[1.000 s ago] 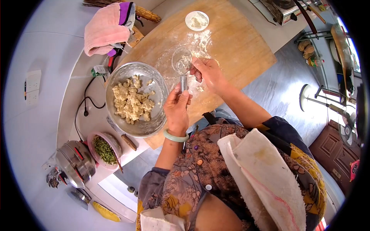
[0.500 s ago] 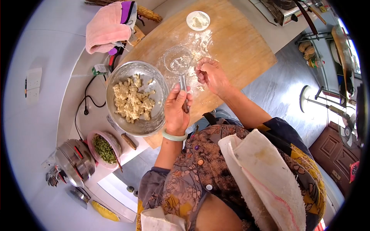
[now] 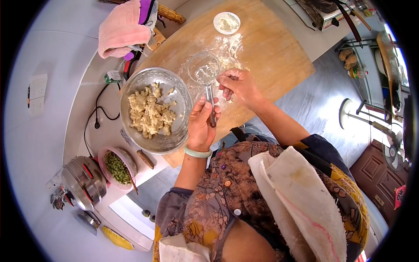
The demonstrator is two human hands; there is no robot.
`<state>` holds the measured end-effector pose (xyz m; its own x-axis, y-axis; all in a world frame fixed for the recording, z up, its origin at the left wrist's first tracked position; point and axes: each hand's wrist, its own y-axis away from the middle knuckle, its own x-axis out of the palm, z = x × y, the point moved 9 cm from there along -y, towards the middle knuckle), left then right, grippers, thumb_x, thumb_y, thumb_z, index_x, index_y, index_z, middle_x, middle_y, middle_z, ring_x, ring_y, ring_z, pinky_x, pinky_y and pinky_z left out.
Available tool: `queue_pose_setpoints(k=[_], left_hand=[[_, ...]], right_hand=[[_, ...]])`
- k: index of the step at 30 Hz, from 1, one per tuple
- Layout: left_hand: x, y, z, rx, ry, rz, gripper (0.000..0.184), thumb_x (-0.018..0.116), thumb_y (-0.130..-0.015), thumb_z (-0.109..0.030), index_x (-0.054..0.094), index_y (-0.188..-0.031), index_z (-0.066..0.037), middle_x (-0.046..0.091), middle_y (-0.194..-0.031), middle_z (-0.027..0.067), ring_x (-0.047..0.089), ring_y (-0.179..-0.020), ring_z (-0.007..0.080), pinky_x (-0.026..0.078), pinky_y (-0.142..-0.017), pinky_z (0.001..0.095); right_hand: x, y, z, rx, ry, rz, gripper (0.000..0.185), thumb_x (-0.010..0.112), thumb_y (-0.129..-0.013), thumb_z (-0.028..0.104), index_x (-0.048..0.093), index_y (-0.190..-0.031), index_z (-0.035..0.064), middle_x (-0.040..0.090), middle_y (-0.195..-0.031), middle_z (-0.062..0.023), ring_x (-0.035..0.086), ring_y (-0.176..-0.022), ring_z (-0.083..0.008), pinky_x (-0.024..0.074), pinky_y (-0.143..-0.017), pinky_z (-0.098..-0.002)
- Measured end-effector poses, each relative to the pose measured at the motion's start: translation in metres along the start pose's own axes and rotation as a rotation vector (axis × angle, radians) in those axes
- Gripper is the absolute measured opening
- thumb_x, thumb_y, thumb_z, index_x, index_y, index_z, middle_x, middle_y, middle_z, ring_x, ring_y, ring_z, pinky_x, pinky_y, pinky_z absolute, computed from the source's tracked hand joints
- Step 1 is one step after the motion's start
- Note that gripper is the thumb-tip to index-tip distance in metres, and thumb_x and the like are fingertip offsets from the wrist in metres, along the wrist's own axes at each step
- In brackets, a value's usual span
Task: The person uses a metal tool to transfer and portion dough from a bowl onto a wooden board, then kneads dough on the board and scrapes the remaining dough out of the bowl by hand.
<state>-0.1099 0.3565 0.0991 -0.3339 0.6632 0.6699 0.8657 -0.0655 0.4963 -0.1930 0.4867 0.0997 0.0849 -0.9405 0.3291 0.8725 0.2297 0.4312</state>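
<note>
My left hand (image 3: 202, 124) is wrapped around the metal handle of a round strainer (image 3: 203, 69), held over the floured wooden board (image 3: 275, 52). Pale bits of flour or dough lie in the strainer's bowl. Beside its right rim is my right hand (image 3: 240, 87), fingers curled in with thumb and fingertips close together; whether they pinch anything is hidden. To the left of my left hand stands a large steel bowl (image 3: 178, 131) with lumpy, shaggy dough (image 3: 150, 109) in it. Loose flour (image 3: 231, 46) is scattered on the board beyond the strainer.
A small white bowl of flour (image 3: 227, 22) stands at the board's far side. At left are a knife (image 3: 145, 160), a pink bowl (image 3: 103, 158) of chopped greens, a steel pot (image 3: 80, 181) and a black cord (image 3: 97, 118). A pink towel (image 3: 122, 32) hangs at upper left.
My right hand has come down and closer to the strainer's rim, its fingers turned more toward it. The strainer has shifted slightly in my left hand's grip.
</note>
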Motion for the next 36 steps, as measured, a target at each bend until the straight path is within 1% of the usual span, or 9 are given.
queue_pose_setpoints(k=[6,9,12,15,21,24,27,30,36], left_hand=[[-0.003,-0.004,-0.002,0.017,-0.021,-0.019,0.023,0.059,-0.095,-0.011,0.056,-0.117,-0.006,0.062,-0.105,0.0103,0.058,-0.082,0.0149,0.049,-0.072,0.0275],[-0.005,-0.007,0.0,0.029,-0.065,-0.025,0.023,0.058,-0.095,-0.011,0.056,-0.117,-0.006,0.062,-0.105,0.0101,0.058,-0.082,0.0146,0.049,-0.072,0.0271],[-0.004,-0.009,0.006,0.01,-0.115,-0.018,0.022,0.058,-0.095,-0.011,0.056,-0.117,-0.005,0.062,-0.106,0.0103,0.057,-0.081,0.014,0.048,-0.071,0.0265],[0.001,-0.004,0.008,-0.036,-0.105,-0.003,0.022,0.057,-0.096,-0.012,0.056,-0.115,-0.003,0.062,-0.104,0.0106,0.056,-0.078,0.0132,0.047,-0.067,0.0249],[0.009,-0.003,0.007,-0.075,-0.035,-0.038,0.02,0.054,-0.098,-0.014,0.057,-0.112,0.0,0.064,-0.098,0.0119,0.054,-0.072,0.0115,0.043,-0.058,0.021],[0.005,-0.003,0.009,-0.064,-0.015,-0.096,0.02,0.053,-0.098,-0.015,0.057,-0.11,0.001,0.064,-0.096,0.0125,0.054,-0.071,0.0111,0.042,-0.057,0.0207],[0.004,-0.005,0.007,-0.039,-0.069,-0.115,0.021,0.054,-0.098,-0.016,0.057,-0.11,0.001,0.064,-0.096,0.0125,0.054,-0.071,0.0108,0.042,-0.056,0.0208],[0.007,-0.009,0.006,-0.02,-0.13,-0.108,0.022,0.054,-0.098,-0.016,0.056,-0.113,0.001,0.064,-0.096,0.0122,0.054,-0.071,0.0106,0.042,-0.056,0.0207],[-0.009,-0.01,0.002,0.035,-0.171,-0.138,0.023,0.055,-0.097,-0.012,0.054,-0.116,0.0,0.064,-0.098,0.0114,0.056,-0.073,0.0115,0.044,-0.059,0.0223]], right_hand=[[-0.008,-0.007,-0.005,-0.013,0.04,-0.007,0.021,0.075,-0.082,0.013,0.059,-0.084,0.0004,0.057,-0.067,-0.0047,0.052,-0.053,-0.0097,0.038,-0.044,-0.0246],[0.004,-0.003,-0.003,-0.016,-0.182,-0.033,0.022,0.074,-0.083,0.017,0.058,-0.081,0.0025,0.054,-0.063,-0.0024,0.05,-0.052,-0.0093,0.0363,-0.044,-0.0247],[0.017,-0.006,-0.01,-0.009,-0.109,0.075,0.025,0.073,-0.084,0.023,0.059,-0.081,0.003,0.052,-0.059,-0.0004,0.049,-0.052,-0.0087,0.0371,-0.046,-0.0249],[0.004,-0.01,-0.01,-0.017,0.199,0.059,0.028,0.071,-0.086,0.026,0.059,-0.078,0.0026,0.053,-0.059,0.0001,0.047,-0.052,-0.0082,0.037,-0.046,-0.0251],[-0.001,-0.013,0.003,-0.092,0.411,0.046,0.026,0.067,-0.09,0.024,0.059,-0.077,0.0019,0.054,-0.059,-0.0005,0.05,-0.053,-0.007,0.0391,-0.047,-0.0246],[0.001,-0.017,0.009,-0.149,0.546,0.125,0.027,0.065,-0.091,0.023,0.058,-0.078,0.0007,0.053,-0.059,-0.001,0.049,-0.053,-0.0077,0.0395,-0.048,-0.0258],[-0.004,-0.02,0.004,-0.105,0.488,0.173,0.032,0.063,-0.091,0.028,0.057,-0.078,0.0001,0.054,-0.059,-0.0045,0.05,-0.051,-0.0111,0.0409,-0.048,-0.0294],[-0.015,-0.018,-0.004,-0.038,0.378,0.135,0.03,0.063,-0.091,0.027,0.056,-0.077,0.001,0.053,-0.06,-0.0037,0.05,-0.053,-0.0106,0.0407,-0.049,-0.0281],[-0.05,-0.028,-0.02,0.027,-0.134,0.111,0.034,0.059,-0.094,0.031,0.056,-0.077,0.0008,0.053,-0.063,-0.003,0.049,-0.056,-0.0101,0.0406,-0.052,-0.0272]])
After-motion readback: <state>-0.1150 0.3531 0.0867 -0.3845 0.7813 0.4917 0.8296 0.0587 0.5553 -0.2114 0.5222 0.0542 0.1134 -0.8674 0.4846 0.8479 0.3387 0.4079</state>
